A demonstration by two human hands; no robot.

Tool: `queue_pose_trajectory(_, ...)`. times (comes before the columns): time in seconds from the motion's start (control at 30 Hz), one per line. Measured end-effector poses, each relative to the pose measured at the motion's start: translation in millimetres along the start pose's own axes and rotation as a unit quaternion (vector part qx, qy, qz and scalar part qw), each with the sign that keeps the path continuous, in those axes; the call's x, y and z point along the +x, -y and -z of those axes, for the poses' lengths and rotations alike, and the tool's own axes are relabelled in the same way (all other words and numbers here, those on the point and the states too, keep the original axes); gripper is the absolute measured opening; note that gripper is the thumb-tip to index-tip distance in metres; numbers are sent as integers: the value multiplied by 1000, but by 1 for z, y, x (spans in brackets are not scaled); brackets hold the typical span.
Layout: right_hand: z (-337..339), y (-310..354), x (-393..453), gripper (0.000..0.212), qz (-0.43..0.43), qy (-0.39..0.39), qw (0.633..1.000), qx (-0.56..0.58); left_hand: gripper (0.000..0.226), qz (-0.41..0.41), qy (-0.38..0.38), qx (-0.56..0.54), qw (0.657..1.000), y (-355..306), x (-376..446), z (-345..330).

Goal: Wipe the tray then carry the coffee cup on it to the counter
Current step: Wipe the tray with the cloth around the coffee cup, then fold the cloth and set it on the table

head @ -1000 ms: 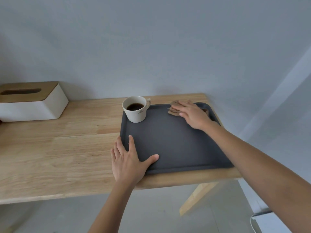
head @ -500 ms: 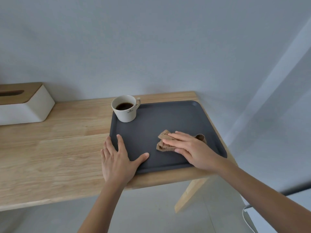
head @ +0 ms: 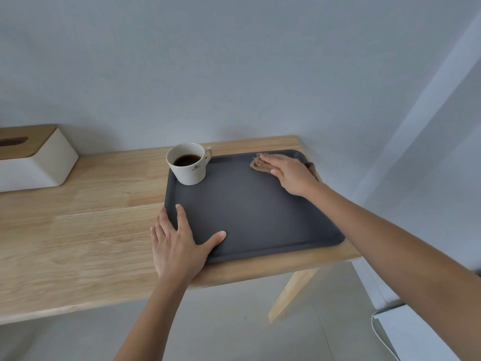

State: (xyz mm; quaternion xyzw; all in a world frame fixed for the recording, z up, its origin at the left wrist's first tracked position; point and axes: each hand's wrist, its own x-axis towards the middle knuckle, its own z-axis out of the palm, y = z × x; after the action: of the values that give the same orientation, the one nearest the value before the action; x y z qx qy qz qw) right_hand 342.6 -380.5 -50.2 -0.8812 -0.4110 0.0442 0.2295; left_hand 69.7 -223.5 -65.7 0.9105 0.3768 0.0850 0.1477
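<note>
A dark grey tray (head: 255,217) lies on the right end of a wooden table (head: 86,222). A white coffee cup (head: 188,162) with dark coffee stands upright in the tray's far left corner, handle pointing right. My right hand (head: 287,173) presses flat on a brown cloth (head: 259,164) at the tray's far right corner; most of the cloth is hidden under the hand. My left hand (head: 179,243) rests flat on the tray's near left corner, fingers spread, thumb on the tray floor.
A white tissue box (head: 31,160) with a wooden lid stands at the table's far left against the wall. The table ends just right of the tray; a slanted wooden leg (head: 291,295) shows below. A white object with a cable (head: 385,334) sits at lower right.
My right hand slid the cloth from the tray's far right corner to its near middle, then back to the far right corner. My left hand and the cup stayed put.
</note>
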Motion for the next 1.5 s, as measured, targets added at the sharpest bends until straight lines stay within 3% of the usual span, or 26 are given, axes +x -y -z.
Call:
queue_pose_trajectory(0.2,-4,42,-95,51,83,38,996,22,122,5,-8,-4,1000,0,0,-3)
queue_pose_trajectory(0.33,-4,53,-140,50,85,72,992,50,124,4,-5,1,1000,1,1,-3)
queue_pose_trajectory(0.43,6,56,-142,53,64,97,990,84,126,3,-1,0,1000,1,2,-3)
queue_pose_trajectory(0.53,22,49,-146,65,36,79,996,31,126,7,11,8,1000,1,2,-3)
queue_pose_trajectory(0.67,53,18,-162,85,-79,85,992,-41,110,-14,3,-21,1000,-3,-4,-3)
queue_pose_trajectory(0.73,61,4,-169,77,-109,104,986,-75,92,-73,-26,-73,994,-19,-7,0)
queue_pose_trajectory(0.83,60,1,-173,37,-97,85,991,-48,74,-206,-10,-158,966,-58,-6,6)
queue_pose_trajectory(0.93,55,9,-172,9,-65,31,997,-7,92,-335,133,-137,923,-94,-3,11)
queue_pose_trajectory(1.0,61,19,-170,7,-60,3,997,42,103,-371,218,-100,897,-113,-1,10)
queue_pose_trajectory(1.13,86,42,-158,10,-32,-28,992,118,89,-361,248,-146,887,-135,6,12)
queue_pose_trajectory(1.27,112,70,-139,3,36,-37,988,145,28,-347,205,-283,870,-131,12,32)
queue_pose_trajectory(1.43,127,101,-111,4,85,-43,981,168,27,-330,201,-342,857,-102,21,70)
queue_pose_trajectory(1.5,122,112,-98,7,97,-47,973,204,14,-318,196,-348,860,-84,24,86)
